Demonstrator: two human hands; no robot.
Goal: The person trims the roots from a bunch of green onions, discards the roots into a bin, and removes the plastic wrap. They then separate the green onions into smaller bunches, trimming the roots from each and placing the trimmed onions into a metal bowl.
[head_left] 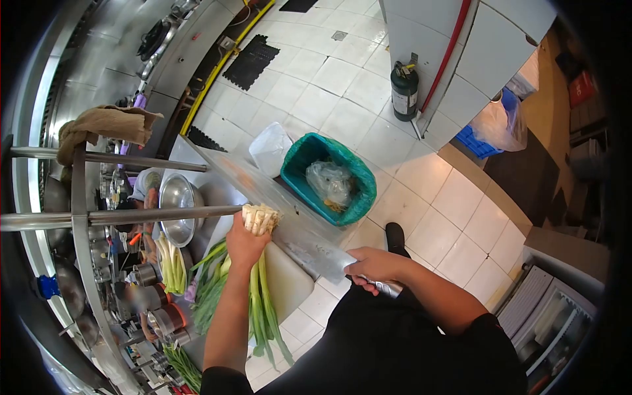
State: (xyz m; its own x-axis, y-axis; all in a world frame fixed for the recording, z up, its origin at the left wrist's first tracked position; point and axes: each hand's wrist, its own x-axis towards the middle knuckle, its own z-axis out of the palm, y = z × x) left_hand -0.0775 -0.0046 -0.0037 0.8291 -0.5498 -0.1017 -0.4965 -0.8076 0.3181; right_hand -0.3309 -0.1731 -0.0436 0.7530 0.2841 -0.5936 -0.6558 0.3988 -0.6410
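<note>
My left hand [247, 245] is wrapped round a bunch of leeks [261, 220], just below the pale root ends, which point away from me. Their long green leaves trail back along my forearm and over the near edge of the white cutting board [293, 284]. In my right hand [376, 268] is a knife [329, 259]; its shiny metal handle shows below my fist and the broad blade points left towards the leeks. More green leaves [212, 289] lie left of my left forearm. Beyond them is a pile of pale trimmed stalks [172, 264].
A steel bowl [180, 230] stands behind the board, under a metal rail [164, 214]. On the floor ahead is a teal bin [293, 172] with a green liner and a plastic bag inside. A fire extinguisher [404, 92] stands by the wall. Pots [164, 319] line the left side.
</note>
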